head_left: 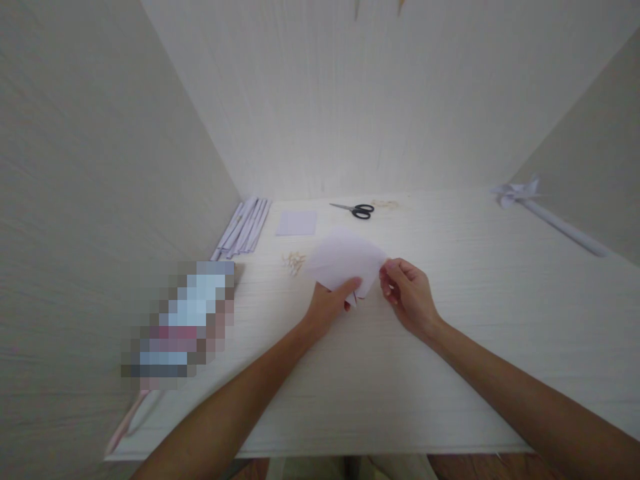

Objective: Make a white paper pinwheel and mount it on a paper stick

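A pale lilac sheet of paper (345, 261) is held just above the white table (450, 360), at its middle. My left hand (333, 303) pinches the sheet's near edge, with the forefinger laid across its lower face. My right hand (407, 293) grips the sheet's right corner between thumb and curled fingers. Both hands are closed on the same sheet.
Black-handled scissors (356, 210) lie at the back. A small lilac paper square (297, 223) and several rolled paper sticks (243, 227) lie back left. A little heap of small pale bits (294, 261) sits left of the sheet. A paper pinwheel on a stick (540, 210) lies far right. A blurred patch (183, 323) covers something at the left.
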A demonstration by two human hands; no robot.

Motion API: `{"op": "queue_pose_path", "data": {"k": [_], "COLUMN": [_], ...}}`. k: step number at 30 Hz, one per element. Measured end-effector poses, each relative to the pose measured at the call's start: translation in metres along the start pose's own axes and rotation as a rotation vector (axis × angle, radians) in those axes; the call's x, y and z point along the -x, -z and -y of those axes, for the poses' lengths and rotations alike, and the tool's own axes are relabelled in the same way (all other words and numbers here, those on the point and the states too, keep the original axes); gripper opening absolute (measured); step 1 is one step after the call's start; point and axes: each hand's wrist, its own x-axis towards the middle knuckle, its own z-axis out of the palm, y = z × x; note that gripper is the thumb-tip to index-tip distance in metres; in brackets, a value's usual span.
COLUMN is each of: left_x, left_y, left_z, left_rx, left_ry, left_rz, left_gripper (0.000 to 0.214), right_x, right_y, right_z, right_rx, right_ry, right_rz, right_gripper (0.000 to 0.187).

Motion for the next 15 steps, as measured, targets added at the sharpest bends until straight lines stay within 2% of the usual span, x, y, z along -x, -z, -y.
{"op": "queue_pose_path", "data": {"k": [3, 6, 9, 15], "left_x": [0.0004, 0.0017, 0.0029, 0.0021], "left_y": [-0.0008, -0.0007, -0.0004, 0.0002], "left_z": [0.0002, -0.001, -0.0024, -0.0025], "left_rx": [0.019, 0.039, 0.04, 0.016], "left_ry": [-0.046, -0.085, -0.09, -0.086], "left_rz": [-0.051, -0.041, -0.016, 0.012], "left_gripper": [0.022, 0.021, 0.021, 0.021], "right_x": [0.0036, 0.0054, 0.0053, 0.0059], "right_y": [0.0001, 0.0001, 0.0003, -0.0011], "right_z": [-0.0015, -0.0023, -0.0017, -0.0001], "right_rx": [0.197, 0.397, 0.486, 0.51], "right_ry": [-0.041, -0.026, -0.007, -0.007], "right_rz": [0.149, 0.257, 0.295, 0.345], "right_gripper": [0.032, 0.034, 0.035, 0.031]}}
